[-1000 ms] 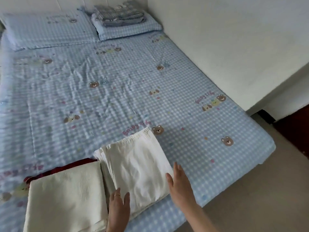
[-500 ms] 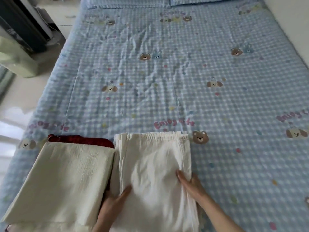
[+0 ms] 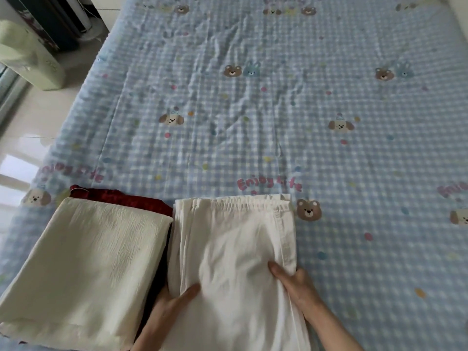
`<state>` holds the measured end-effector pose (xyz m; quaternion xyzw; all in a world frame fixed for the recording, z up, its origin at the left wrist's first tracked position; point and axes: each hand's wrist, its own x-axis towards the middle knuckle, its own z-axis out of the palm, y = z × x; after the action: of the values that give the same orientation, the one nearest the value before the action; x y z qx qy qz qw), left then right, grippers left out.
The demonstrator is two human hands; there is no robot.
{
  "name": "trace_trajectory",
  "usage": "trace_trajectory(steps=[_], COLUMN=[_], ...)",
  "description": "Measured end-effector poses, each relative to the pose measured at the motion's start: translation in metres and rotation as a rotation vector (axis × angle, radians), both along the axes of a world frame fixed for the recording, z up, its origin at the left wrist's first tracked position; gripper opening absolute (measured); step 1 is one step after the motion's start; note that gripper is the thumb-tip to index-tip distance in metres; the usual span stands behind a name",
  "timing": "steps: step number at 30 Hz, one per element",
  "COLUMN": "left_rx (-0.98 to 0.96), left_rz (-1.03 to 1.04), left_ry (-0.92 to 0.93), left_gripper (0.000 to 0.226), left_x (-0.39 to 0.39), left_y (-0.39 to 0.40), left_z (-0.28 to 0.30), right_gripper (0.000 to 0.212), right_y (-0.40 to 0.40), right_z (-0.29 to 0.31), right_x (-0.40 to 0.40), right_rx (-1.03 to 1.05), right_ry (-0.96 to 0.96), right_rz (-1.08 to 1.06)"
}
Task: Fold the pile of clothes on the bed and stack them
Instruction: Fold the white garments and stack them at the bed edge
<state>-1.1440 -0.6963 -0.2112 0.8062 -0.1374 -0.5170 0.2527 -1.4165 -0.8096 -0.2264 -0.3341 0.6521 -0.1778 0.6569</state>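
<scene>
White folded garment point(image 3: 235, 252) lies on the bed point(image 3: 278, 122) beside a cream stack point(image 3: 83, 262) — left hand point(image 3: 162, 312) and right hand point(image 3: 296, 282) each pinch an edge, thumbs on top.

A: What's under it all?
B: Bedsheet point(image 3: 291, 117), blue-white gingham w/ cartoon print. Wrinkled thru the middle, creases running up toward the top.
A: Print details?
B: Brown bear face point(image 3: 309, 210) near ctr, a bear w/ blue bunny point(image 3: 241, 70) higher up, same pair again at right. Puppy in party hat point(image 3: 171, 119) mid-left, another at right. Pink "Enjoy life" lettering point(image 3: 269, 184) in the middle, repeated at left edge. Colored dots scattered all over.
A: Off the bed?
B: Top left: pale green cabinet-like unit point(image 3: 30, 62), blurry, can't tell what exactly. Dark upright object point(image 3: 50, 19) behind it. Pale glossy floor point(image 3: 22, 138) on the left side, w/ bright reflections.
</scene>
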Motion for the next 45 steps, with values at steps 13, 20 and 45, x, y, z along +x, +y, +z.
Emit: trace_trajectory(steps=[13,20,45], left_rx=[-0.109,-0.166,0.087], left_rz=[0.045,-0.026,-0.271], left_ry=[0.079,0.129,0.092], left_gripper=[0.059,0.051,0.066], left_x=[-0.214,-0.37,-0.625], left_y=[-0.036,-0.071,-0.149], left_z=[0.028,0.029,-0.029], right_gripper=[0.032,0.048,0.061], right_y=[-0.002,-0.023,-0.11], right_z=[0.047,0.068,-0.02], right_x=[-0.217,-0.372,-0.608], right_rx=[-0.219,-0.194,-0.091], right_ry=[0.337,0.46,0.815], right_rz=[-0.083,-0.126,-0.03])
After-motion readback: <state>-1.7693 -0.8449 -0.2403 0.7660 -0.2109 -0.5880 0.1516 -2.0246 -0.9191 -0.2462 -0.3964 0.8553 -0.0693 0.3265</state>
